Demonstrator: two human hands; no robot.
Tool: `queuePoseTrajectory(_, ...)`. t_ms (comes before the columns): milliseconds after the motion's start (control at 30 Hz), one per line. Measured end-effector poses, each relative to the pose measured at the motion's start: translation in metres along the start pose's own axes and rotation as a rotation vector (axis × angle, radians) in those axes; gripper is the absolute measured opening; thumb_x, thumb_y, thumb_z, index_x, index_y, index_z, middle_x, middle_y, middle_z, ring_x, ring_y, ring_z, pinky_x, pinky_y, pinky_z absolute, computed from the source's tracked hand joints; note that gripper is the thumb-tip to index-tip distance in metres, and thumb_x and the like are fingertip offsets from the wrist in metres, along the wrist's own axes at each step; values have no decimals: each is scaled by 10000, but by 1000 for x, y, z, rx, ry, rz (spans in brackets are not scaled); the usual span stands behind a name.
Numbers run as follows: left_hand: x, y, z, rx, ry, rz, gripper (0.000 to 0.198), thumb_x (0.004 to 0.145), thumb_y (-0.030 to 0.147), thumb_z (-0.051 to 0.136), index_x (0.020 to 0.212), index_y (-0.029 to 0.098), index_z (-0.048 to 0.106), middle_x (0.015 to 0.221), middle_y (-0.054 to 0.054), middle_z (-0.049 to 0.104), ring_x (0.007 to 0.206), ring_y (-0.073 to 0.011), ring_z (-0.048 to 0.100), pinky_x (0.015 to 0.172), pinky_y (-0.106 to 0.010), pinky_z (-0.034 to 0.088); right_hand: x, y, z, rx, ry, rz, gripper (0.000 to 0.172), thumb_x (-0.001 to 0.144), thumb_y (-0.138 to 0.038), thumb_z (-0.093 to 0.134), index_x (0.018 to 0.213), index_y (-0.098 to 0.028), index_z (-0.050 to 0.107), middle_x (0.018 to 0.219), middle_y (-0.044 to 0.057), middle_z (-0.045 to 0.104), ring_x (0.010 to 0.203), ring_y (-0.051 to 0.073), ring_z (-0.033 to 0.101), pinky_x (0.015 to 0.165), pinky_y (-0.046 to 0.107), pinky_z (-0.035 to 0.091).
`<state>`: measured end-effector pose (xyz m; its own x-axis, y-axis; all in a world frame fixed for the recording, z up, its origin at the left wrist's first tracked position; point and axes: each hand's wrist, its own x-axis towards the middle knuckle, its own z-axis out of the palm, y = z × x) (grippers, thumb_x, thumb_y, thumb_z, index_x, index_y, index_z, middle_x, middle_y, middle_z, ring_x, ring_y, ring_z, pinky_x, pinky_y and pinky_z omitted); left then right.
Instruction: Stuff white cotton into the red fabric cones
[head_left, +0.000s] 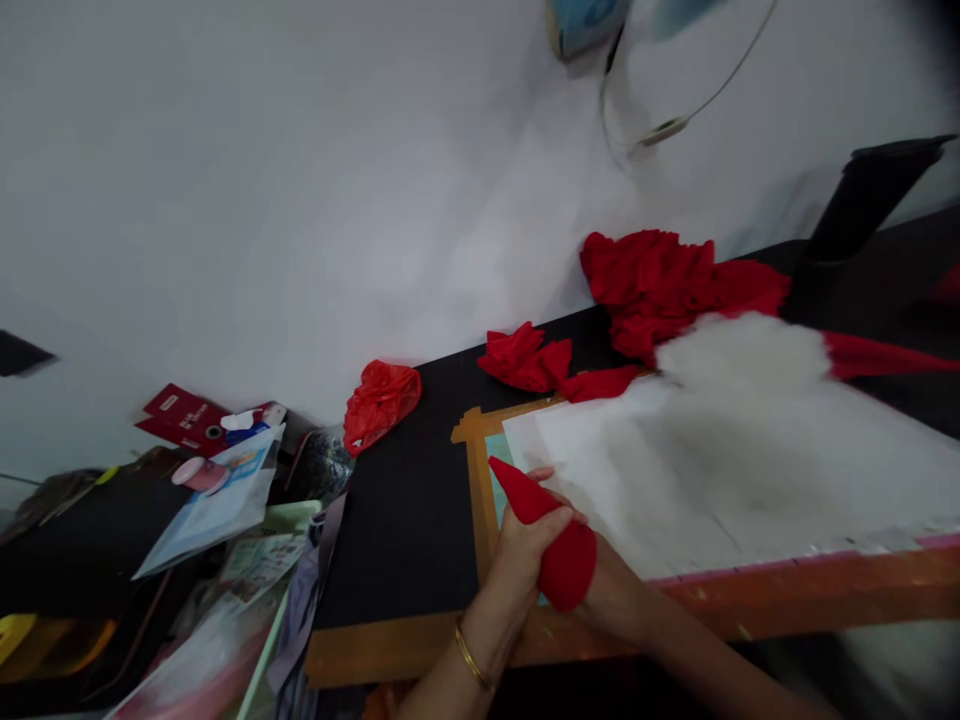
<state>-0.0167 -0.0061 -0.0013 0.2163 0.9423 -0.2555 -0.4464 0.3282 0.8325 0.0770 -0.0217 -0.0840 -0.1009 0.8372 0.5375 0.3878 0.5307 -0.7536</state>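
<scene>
My left hand (525, 545) is wrapped round a stuffed red fabric cone (544, 530) with its point aimed up and left. My right hand (611, 600) sits under the cone's wide end; its fingers are mostly hidden behind the red fabric. A gold bangle (472, 658) circles my left wrist. Both hands hover over the near left corner of a white sheet (712, 470) lying on a black table (405, 500). A mound of white stuffing (742, 350) lies at the sheet's far edge.
Red fabric pieces (660, 280) are piled at the back of the table, smaller ones (529, 360) nearby, and a crumpled red plastic bag (379, 400) at the table's left edge. Clutter of papers and boxes (217, 490) fills the left. A white wall rises behind.
</scene>
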Motion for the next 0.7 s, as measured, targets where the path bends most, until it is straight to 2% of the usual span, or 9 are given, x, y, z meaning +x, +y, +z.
queuePoseTrajectory(133, 3, 1, -7, -61, 116, -43, 439, 712, 284, 795, 1070, 163, 571, 752, -51, 697, 715, -206, 680, 703, -319, 525, -1, -2, 2, -27, -46, -36, 301, 902, -203, 532, 1190, -226, 616, 1014, 71, 726, 864, 206, 699, 775, 367, 603)
queuePoseTrajectory(233, 6, 9, -11, -201, 223, -38, 394, 725, 305, 787, 1035, 173, 582, 788, -41, 693, 761, -217, 699, 725, -323, 533, -6, -8, -2, -80, -74, -113, 385, 829, -105, 493, 1175, -193, 635, 1036, 114, 730, 951, 251, 694, 798, 378, 608)
queuePoseTrajectory(300, 6, 11, -11, -240, 221, -47, 397, 721, 322, 791, 1031, 174, 592, 814, -45, 695, 773, -220, 703, 726, -325, 539, -8, -11, -3, -138, -76, -164, 414, 814, -87, 468, 1186, -162, 631, 1040, 141, 732, 974, 270, 694, 811, 393, 604)
queuePoseTrajectory(433, 3, 2, -8, -135, 153, -59, 398, 682, 308, 822, 988, 162, 611, 733, -41, 691, 690, -193, 685, 660, -285, 528, -5, -17, 3, -153, -86, -43, 445, 876, -119, 444, 1293, -204, 572, 1070, 109, 740, 899, 240, 718, 739, 325, 617)
queuePoseTrajectory(533, 8, -1, -13, -105, 273, -99, 356, 645, 299, 845, 877, 152, 618, 672, -27, 675, 601, -168, 655, 617, -271, 522, 1, -18, 2, -164, -168, -39, 490, 876, -106, 447, 1340, -233, 537, 1073, 76, 743, 888, 223, 714, 717, 311, 619)
queuePoseTrajectory(600, 16, 5, -21, -210, 367, -141, 309, 660, 302, 831, 818, 149, 614, 676, -25, 674, 577, -153, 643, 620, -267, 528, 4, -20, -5, -189, -203, -106, 458, 855, -107, 470, 1284, -218, 585, 1068, 81, 741, 928, 239, 703, 761, 346, 616)
queuePoseTrajectory(700, 28, 19, -33, -387, 394, -167, 264, 725, 340, 768, 805, 140, 617, 706, -34, 677, 590, -150, 645, 660, -281, 546, 7, -25, -18, -297, -104, -226, 460, 862, -76, 455, 1304, -142, 562, 1276, 148, 646, 1154, 260, 617, 914, 408, 568)
